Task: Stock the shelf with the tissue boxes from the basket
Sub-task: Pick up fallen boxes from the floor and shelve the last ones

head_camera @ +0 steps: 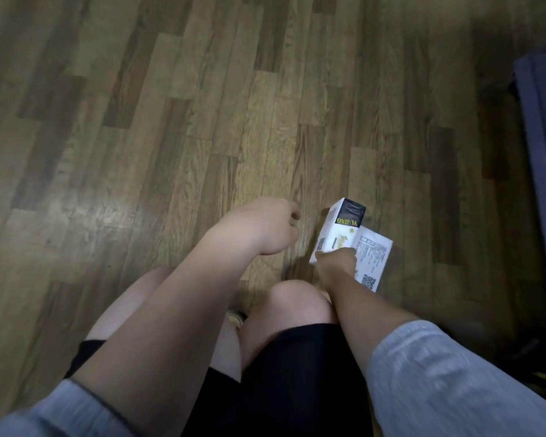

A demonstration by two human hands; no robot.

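Note:
A white tissue box [344, 231] with a black end panel, yellow lettering and printed codes hangs above the floor at the lower middle right. My right hand [336, 264] grips its near end, fingers wrapped round the box. A second white printed face [374, 257] shows just right of it; I cannot tell whether it is another box. My left hand [265, 227] hovers to the left of the box, fingers loosely curled and holding nothing. Neither basket nor shelf is in view.
Wood-plank floor [171, 137] fills most of the view. A blue-grey piece of furniture [542, 146] runs along the right edge. My bare knees [293, 298] and black shorts are below the hands. Dark objects lie at the lower right corner.

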